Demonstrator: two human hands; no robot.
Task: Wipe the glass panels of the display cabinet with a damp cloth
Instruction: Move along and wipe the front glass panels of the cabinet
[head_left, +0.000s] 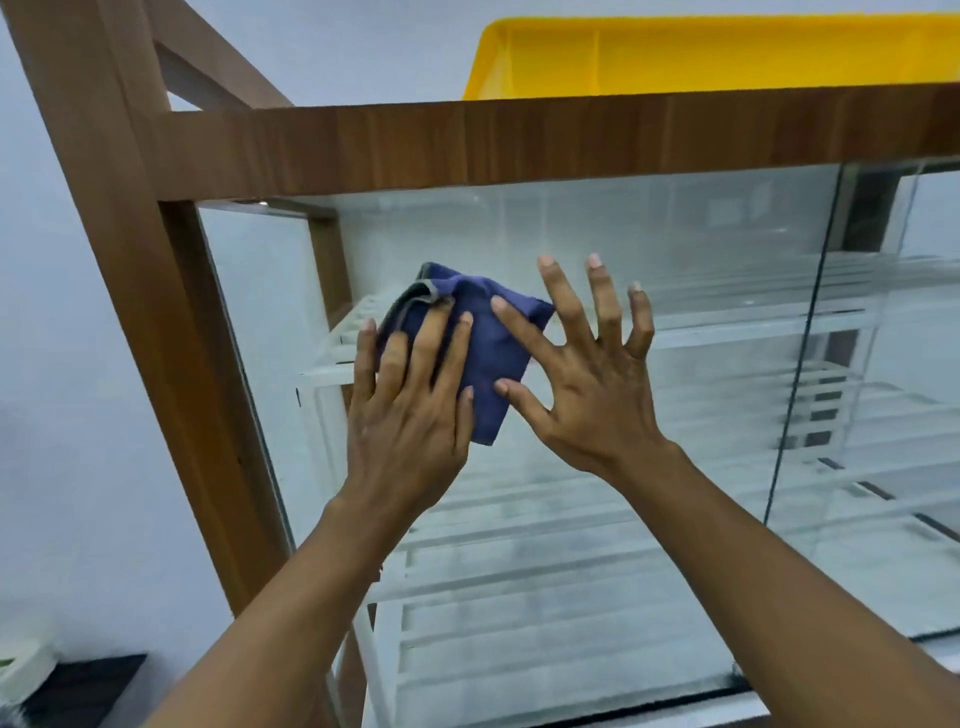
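Left hand (410, 395) flat, fingers straight, pressing blue cloth (485, 343) onto glass panel (649, 234), toward the pane's 10 o'clock. Right hand (587, 389) at cloth's 3 o'clock, fingers splayed wide, thumb and index on its edge. Cloth likely soft, light, bunches easily: palm its middle.

Nothing legible anywhere: no lettering, label, brand, number or sign to be read on the cabinet (519, 145), the cloth (488, 332) or the yellow bin (675, 57).
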